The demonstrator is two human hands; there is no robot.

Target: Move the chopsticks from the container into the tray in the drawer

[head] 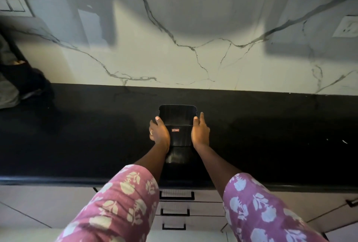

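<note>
A black plastic container point(177, 123) with a small red label stands on the black countertop point(77, 135), near the middle. My left hand point(159, 132) grips its left side with the thumb over the rim. Against its right side presses my right hand point(200, 132), thumb on the rim. I see no chopsticks inside the dark opening. Below the counter edge, three drawers with black handles point(176, 196) are all closed; no tray shows.
A white marble-patterned wall point(174, 48) rises behind the counter, with a switch plate point(13, 4) at upper left and a socket point(346, 26) at right. Dark cloth or a bag point(17, 83) lies at the counter's left end.
</note>
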